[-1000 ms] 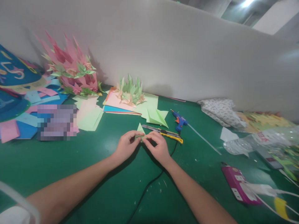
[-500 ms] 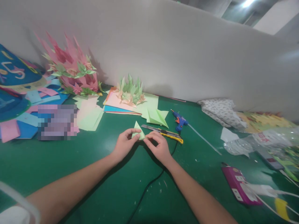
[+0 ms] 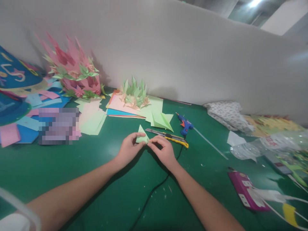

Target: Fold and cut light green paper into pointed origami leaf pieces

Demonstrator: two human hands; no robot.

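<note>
Between my hands is a small pale green piece of folded paper (image 3: 141, 138), its pointed tip facing away from me. My left hand (image 3: 130, 148) is closed on its left side, thumb and fingers pinching it. At the lower right corner, the thumb and fingertips of my right hand (image 3: 162, 150) pinch the same paper. A utility knife (image 3: 172, 137) with a yellow and black handle lies just beyond my right hand, its blade pointing left. Past the knife rests a larger light green folded paper (image 3: 160, 121).
A blue glue gun (image 3: 185, 124) with a glue stick lies right of the knife. A green paper crown (image 3: 135, 94) stands on coloured sheets (image 3: 115, 104). Pink paper crowns (image 3: 77, 70) are at the left. A plastic bottle (image 3: 269, 145) and a purple power strip (image 3: 245, 191) lie at the right.
My left thumb has slid slightly down and right along the folded paper, closer to my right fingertips. Both hands keep their hold, and the objects around them have not moved.
</note>
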